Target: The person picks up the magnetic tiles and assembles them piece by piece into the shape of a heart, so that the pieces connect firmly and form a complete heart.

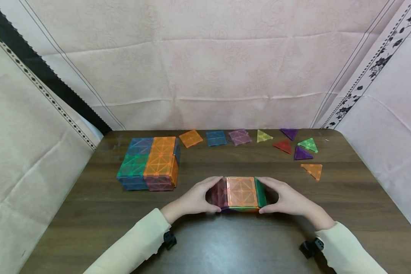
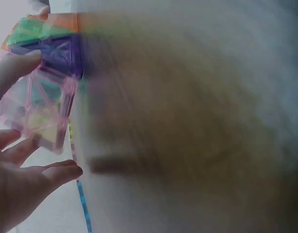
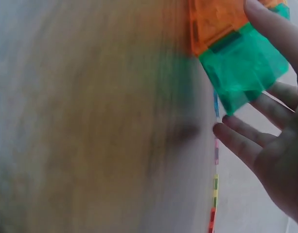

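A small box of translucent magnetic tiles (image 1: 241,192) is between my hands at the middle of the table, with an orange square on top. My left hand (image 1: 196,198) grips its pinkish-purple left end, thumb at the near edge and fingers round the far side. At the green right end, my right hand (image 1: 289,196) holds it the same way. In the left wrist view, the thumb lies by a purple triangular tile (image 2: 56,53) above a pink tile (image 2: 34,109). The right wrist view has a green tile (image 3: 246,68) inside the curve of the right hand, beside an orange one.
To the left stands a larger block of blue, green, orange and purple tiles (image 1: 147,163). Along the back lie an orange square (image 1: 190,138), a blue square (image 1: 216,138) and a purple square (image 1: 240,137). Several loose triangles, including a red one (image 1: 283,146), lie back right.
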A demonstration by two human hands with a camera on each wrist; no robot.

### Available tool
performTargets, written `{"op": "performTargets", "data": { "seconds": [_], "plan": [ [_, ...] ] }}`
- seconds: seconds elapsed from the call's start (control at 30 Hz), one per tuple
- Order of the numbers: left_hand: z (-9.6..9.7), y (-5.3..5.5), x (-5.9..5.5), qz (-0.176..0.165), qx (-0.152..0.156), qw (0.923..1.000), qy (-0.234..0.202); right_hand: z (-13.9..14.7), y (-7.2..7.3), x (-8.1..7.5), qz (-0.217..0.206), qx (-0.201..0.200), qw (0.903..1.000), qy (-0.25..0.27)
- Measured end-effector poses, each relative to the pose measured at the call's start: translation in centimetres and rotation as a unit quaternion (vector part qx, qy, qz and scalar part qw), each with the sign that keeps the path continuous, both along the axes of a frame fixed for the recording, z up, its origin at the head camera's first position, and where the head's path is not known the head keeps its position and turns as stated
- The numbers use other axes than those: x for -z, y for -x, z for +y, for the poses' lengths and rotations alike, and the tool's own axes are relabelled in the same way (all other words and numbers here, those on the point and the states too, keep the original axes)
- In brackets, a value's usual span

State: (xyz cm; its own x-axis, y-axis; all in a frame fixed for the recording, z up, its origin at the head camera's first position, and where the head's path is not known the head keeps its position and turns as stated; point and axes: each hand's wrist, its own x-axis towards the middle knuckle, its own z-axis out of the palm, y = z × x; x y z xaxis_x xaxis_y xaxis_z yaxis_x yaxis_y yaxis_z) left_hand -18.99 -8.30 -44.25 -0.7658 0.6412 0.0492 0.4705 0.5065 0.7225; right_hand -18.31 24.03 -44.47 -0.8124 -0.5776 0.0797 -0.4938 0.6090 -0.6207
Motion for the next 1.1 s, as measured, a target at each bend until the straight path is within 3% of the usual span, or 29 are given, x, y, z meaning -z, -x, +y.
{"op": "performTargets", "data": {
  "seconds": [0.27,0.57,0.7,0.87,0.97,1.1],
  "plan": [
    [-0.4,-0.1,-0.1,0.045,-0.014,0.9987,-0.018,-1.0,0.1,-0.1,0.067,0.001,0.9976,0.016],
    [-0.7,-0.2,0.2,0.080,-0.007,0.9961,-0.035,-1.6,-0.2,0.1,0.042,0.013,0.9967,0.068],
    [-0.6,-0.4,0.1,0.085,-0.006,0.9957,-0.034,-1.9,-0.4,0.3,-0.028,0.041,0.9913,0.122],
    [-0.6,-0.5,0.1,0.091,-0.001,0.9952,-0.034,-2.6,-0.9,-0.2,-0.134,0.098,0.9738,0.156],
    [-0.6,-0.6,0.2,0.084,0.002,0.9958,-0.036,-2.8,-1.0,-0.4,-0.160,0.116,0.9661,0.166],
    [-0.8,-0.6,0.3,0.029,0.002,0.9962,-0.082,-3.0,-1.2,-0.6,-0.169,0.128,0.9605,0.180]
  ]
}}
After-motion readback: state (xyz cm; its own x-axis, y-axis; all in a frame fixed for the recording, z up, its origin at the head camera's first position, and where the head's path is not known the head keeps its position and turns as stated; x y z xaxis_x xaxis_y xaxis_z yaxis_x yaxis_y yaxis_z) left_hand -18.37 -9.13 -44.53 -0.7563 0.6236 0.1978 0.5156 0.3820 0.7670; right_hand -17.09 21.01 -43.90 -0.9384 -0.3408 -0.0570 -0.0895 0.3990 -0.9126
